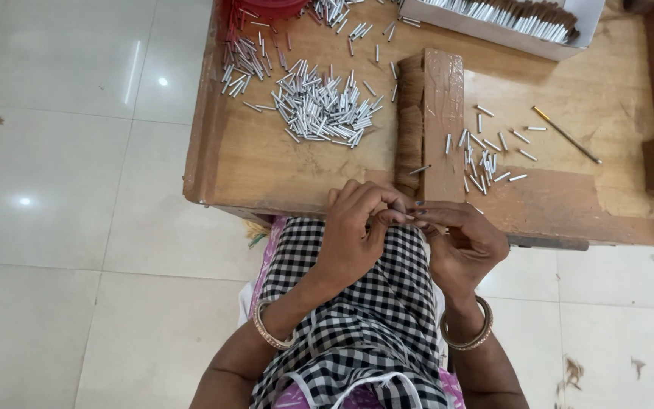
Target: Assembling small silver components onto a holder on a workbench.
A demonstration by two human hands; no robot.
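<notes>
L hand [353, 231] & R hand [459, 242] meet fingertip to fingertip just below the wooden block [434, 125], at the near edge of the desk [266, 163], both pinched on a small tuft of brown fibre [401, 217]; too small to tell more. Pile of metal tubes [319, 110] lies left of the block, a smaller scatter [486, 159] right of it w/ a thin stick [567, 135] beyond, a white tray [505, 19] of tubes behind.

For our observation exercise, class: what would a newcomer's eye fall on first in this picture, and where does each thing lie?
First, the heap of small silver tubes scattered over the left half of the wooden table. Next, the left hand and right hand, meeting fingertip to fingertip at the table's near edge above a black-and-white checked cloth. Between the heap and a smaller scatter of tubes on the right stands a wooden block with brown bristles along its left side.
</notes>
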